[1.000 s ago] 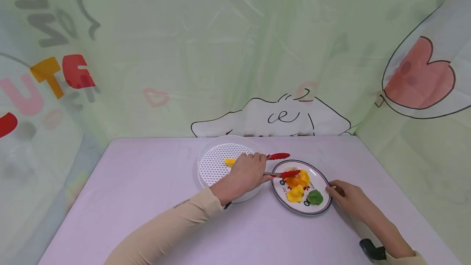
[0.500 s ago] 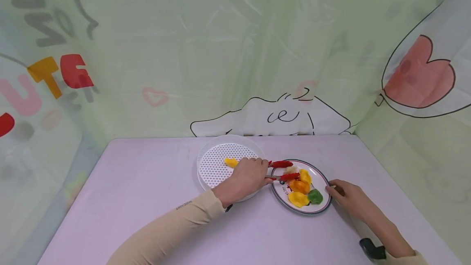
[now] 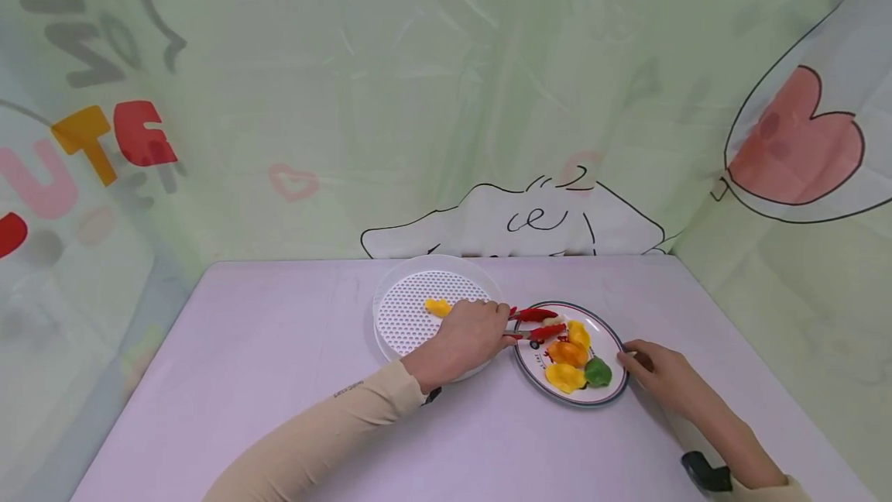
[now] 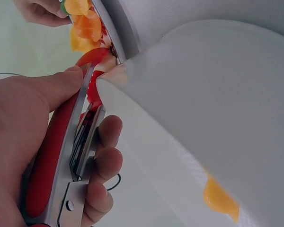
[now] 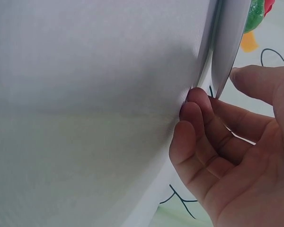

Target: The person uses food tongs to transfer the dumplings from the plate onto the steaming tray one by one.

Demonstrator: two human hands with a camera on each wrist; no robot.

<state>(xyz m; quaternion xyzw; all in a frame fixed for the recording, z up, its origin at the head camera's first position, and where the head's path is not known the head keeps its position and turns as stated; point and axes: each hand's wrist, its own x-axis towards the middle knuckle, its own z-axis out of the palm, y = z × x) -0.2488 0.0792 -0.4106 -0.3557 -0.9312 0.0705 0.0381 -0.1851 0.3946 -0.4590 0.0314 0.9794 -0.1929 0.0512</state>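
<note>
In the head view my left hand [image 3: 465, 339] grips metal tongs [image 3: 547, 331] with red tips, reaching over the plate's left side. The tips stand close together around a small pale piece [image 3: 553, 321]. My right hand [image 3: 665, 378] pinches the right rim of the round white plate [image 3: 605, 338], thumb above and fingers below; the right wrist view shows this grip at the plate's edge [image 5: 227, 52]. Orange [image 3: 567, 353], yellow [image 3: 565, 378] and green [image 3: 597, 372] pieces, resembling small toy food, lie on the plate. The left wrist view shows the tongs' red handle [image 4: 52, 161] against my palm.
A round white tray with a perforated base [image 3: 400, 320] stands left of the plate, partly behind my left hand. One yellow piece [image 3: 437, 307] lies in it. A pale cloth covers the table [image 3: 279, 362], and printed curtains [image 3: 334, 138] hang behind and beside it.
The tongs' tips have lowered and drawn together over the pale piece. My left hand has shifted slightly right, and the orange and yellow pieces have moved a little on the plate. My right hand stays put.
</note>
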